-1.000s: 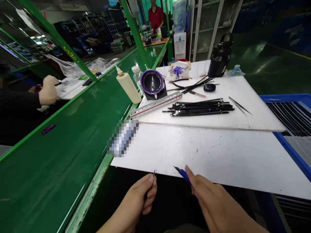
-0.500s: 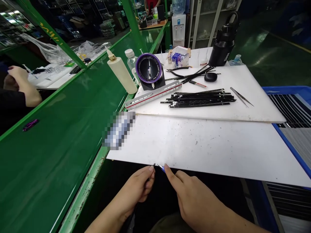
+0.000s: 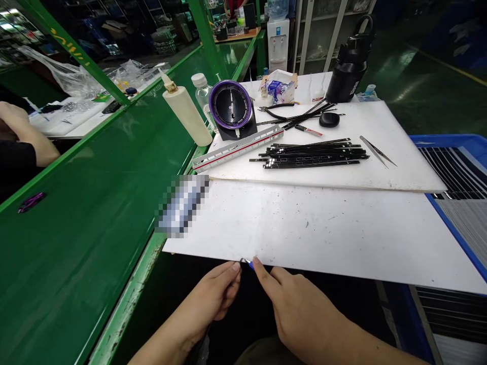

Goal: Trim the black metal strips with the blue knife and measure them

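Note:
Just off the table's front edge, my left hand (image 3: 217,291) is closed, thumb against fingers, on a thin black strip (image 3: 241,260); only its short end shows past the thumb. Facing it, my right hand (image 3: 294,301) grips a slim blue tool with a thin metal tip (image 3: 250,264), index finger stretched along it. The tip points left and is at the strip's end; whether it touches cannot be made out. Further back, a pile of black strips (image 3: 312,154) lies on the white foam board (image 3: 403,152), with tweezers (image 3: 376,151) to its right.
On the left runs a green partition (image 3: 95,192), with a co-worker's arm (image 3: 23,132) beyond. A scale ruler (image 3: 238,148), purple-rimmed round device (image 3: 230,105), glue bottle (image 3: 188,116), pliers (image 3: 277,110) and black flask (image 3: 347,76) stand or lie behind. Blue crates (image 3: 449,139) flank the right side.
The tool's tip has moved slightly left, closing the gap to the strip's end. The view has shifted slightly. Both hands keep their holds.

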A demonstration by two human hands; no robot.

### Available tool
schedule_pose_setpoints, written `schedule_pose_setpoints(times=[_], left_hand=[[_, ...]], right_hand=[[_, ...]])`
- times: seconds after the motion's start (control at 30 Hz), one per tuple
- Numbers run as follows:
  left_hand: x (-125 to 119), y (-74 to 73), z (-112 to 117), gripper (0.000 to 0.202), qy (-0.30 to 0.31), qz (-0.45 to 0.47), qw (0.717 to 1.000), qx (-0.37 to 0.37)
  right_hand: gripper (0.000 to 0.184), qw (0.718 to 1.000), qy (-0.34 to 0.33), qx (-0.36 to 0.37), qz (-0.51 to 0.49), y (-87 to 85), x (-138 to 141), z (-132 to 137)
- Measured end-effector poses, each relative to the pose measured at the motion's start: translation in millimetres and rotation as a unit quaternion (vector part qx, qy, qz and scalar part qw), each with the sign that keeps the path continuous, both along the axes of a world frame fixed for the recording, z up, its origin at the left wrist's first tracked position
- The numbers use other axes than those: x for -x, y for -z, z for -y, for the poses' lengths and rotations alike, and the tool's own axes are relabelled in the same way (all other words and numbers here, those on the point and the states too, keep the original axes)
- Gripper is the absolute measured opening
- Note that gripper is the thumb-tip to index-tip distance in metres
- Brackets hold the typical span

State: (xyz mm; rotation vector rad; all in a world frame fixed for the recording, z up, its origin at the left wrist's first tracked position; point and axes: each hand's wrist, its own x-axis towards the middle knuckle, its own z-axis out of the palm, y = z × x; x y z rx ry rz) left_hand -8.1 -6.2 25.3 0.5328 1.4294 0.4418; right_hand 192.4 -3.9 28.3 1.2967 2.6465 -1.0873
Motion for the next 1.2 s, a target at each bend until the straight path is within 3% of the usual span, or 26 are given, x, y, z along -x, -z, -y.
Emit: schedule_pose_setpoints(times=[0.17, 0.43, 0.63, 1.0, 1.2], left_hand=[[-1, 0.2, -1, 0.043, 0.002, -0.001, 1.0, -0.002], [1, 1.3, -2, 0.04, 0.002, 0.002, 1.0, -0.001], [4, 1.6, -2, 0.039, 0.01, 0.01, 1.0, -0.011], [7, 1.9, -1, 0.038, 0.024, 0.004, 0.999, -0.02], [7, 2.1, -1, 0.038, 0.025, 0.005, 0.999, -0.02]], right_hand=[[0.084, 1.0, -0.007, -0.009, 0.007, -2.2, 1, -2], [0.087, 0.989, -0.053, -0.083, 0.106, -3.9, 11, 6], [0.085, 0.982, -0.06, -0.128, 0.121, -4.8, 18, 11], [0.087, 0.997, 0.022, -0.075, 0.014, 8.4, 6, 13], [0.087, 0.998, 0.022, -0.065, 0.001, 7.6, 8, 14]])
